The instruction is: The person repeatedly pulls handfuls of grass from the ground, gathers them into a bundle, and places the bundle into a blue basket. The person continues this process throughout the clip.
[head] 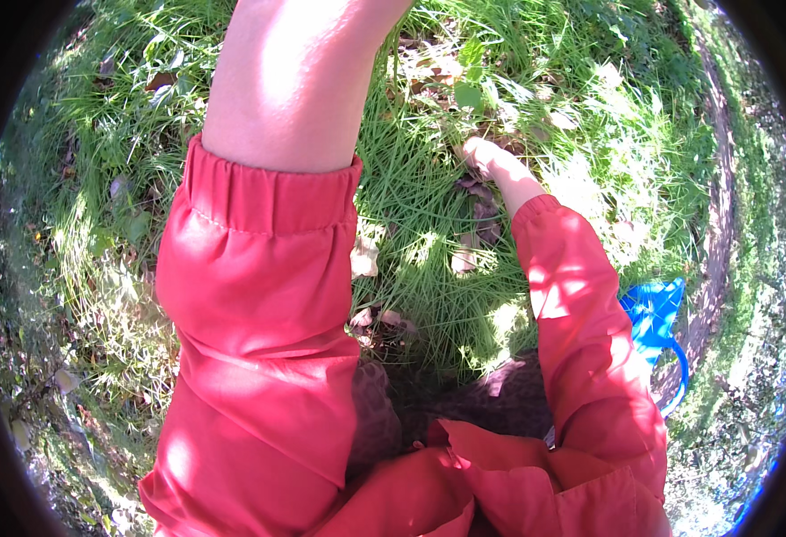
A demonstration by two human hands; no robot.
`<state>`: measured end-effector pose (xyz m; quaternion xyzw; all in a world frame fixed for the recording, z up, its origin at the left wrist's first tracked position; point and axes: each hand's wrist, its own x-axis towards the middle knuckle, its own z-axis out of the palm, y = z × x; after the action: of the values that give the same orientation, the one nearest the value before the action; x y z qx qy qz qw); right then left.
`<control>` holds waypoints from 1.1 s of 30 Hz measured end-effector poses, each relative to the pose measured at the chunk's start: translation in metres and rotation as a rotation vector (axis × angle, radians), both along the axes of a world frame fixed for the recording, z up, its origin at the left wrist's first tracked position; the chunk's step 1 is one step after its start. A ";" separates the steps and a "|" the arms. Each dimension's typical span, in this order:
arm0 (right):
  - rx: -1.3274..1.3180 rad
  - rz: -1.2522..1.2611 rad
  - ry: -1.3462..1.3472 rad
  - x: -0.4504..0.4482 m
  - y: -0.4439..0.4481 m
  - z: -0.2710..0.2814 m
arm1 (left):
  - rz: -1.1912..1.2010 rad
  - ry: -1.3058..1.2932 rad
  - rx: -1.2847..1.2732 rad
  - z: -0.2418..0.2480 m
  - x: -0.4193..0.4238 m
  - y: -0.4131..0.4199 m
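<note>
My left hand is out of view, past the top edge. Only its bare forearm (292, 87) and red sleeve (259, 282) show, close to the camera. My right hand (483, 158) reaches down into long green grass (426, 181) among dry fallen leaves. Its fingertips are lost in the grass and glare, so whether they hold anything cannot be made out. Curled brown leaves (487, 215) lie just below that hand. A broad green leaf (468, 96) grows a little beyond it.
A blue container with a looped handle (683, 376) stands in the grass beside my right sleeve (567, 268), partly hidden by it. Farther right runs a narrow strip of bare ground (722, 168). My knees, in dark patterned cloth (514, 396), are under me.
</note>
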<state>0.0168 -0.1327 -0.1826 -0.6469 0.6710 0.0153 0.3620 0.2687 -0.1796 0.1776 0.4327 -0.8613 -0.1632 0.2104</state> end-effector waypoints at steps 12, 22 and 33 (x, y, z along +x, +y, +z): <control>-0.166 -0.291 -0.787 0.062 0.020 0.069 | 0.006 -0.073 0.089 -0.006 -0.021 -0.014; -0.367 -0.860 -0.780 -0.070 0.087 0.176 | 0.028 -0.018 0.403 0.019 -0.077 0.000; -1.208 -0.637 -0.866 -0.154 0.140 0.295 | -0.289 0.363 0.335 -0.017 -0.119 0.008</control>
<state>-0.1368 0.0069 0.1123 -0.4572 0.5155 -0.7058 0.1647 0.1493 -0.1717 0.1607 0.2977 -0.8235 -0.4062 0.2613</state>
